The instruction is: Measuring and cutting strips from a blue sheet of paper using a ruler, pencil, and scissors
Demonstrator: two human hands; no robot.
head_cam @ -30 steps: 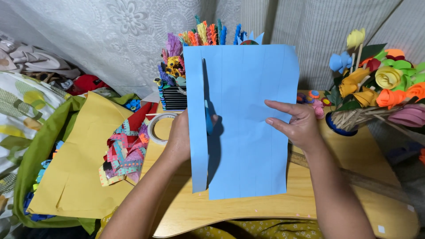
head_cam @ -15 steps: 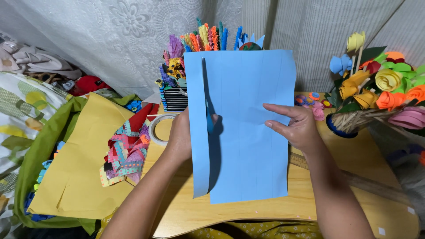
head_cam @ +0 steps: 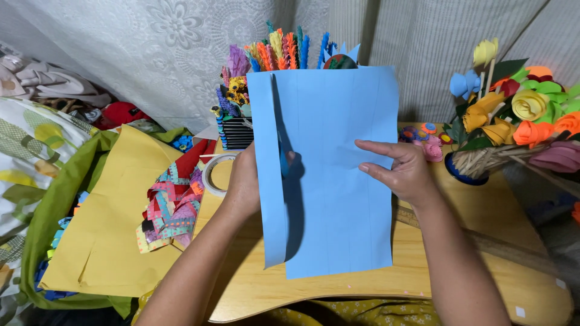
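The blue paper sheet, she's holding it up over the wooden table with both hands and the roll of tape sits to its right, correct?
Not quite: the roll of tape sits left of the blue paper sheet, beside the left hand, as the head view shows. Both hands do hold it over the wooden table.

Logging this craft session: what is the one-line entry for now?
left hand: cutting strip, scissors hidden | right hand: holds blue paper sheet | wooden table

Backdrop: white floral lace curtain (head_cam: 151,54) hanging left | grey pleated curtain (head_cam: 423,42) hanging right | furniture: light wooden table (head_cam: 501,241) sitting below (evenly lit)
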